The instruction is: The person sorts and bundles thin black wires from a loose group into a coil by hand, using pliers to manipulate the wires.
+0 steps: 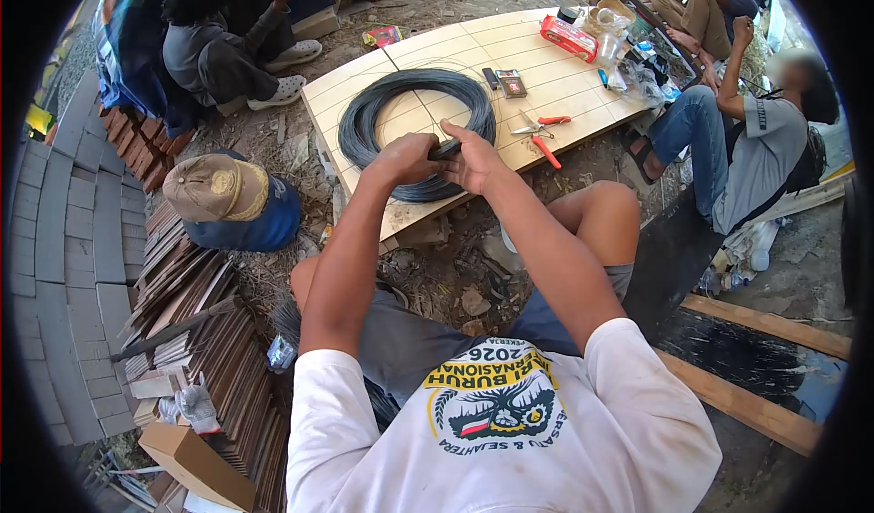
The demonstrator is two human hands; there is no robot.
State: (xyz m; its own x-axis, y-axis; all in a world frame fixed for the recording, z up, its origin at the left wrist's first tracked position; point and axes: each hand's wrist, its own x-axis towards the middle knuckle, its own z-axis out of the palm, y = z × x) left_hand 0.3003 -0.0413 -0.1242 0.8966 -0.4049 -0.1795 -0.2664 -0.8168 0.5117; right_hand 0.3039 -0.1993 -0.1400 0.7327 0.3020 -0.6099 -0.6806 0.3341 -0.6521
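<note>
A large coil of dark wire (364, 123) lies on the pale wooden board (546, 90). Over the coil's near edge, my left hand (410, 159) has its fingers curled round part of the dark wire. Close against it on the right, my right hand (472, 158) holds the same dark wire between thumb and fingers, palm partly turned up. Pliers with red handles (544, 132) lie on the board right of the coil. Beside them are a small box (513, 83) and a dark lighter-like item (491, 78).
A red and white packet (569, 39) and plastic bags sit at the board's far right. A cap on a blue container (250, 217) stands at left, near stacked tiles (196, 322). Several people sit around the board; one person (765, 140) is at right.
</note>
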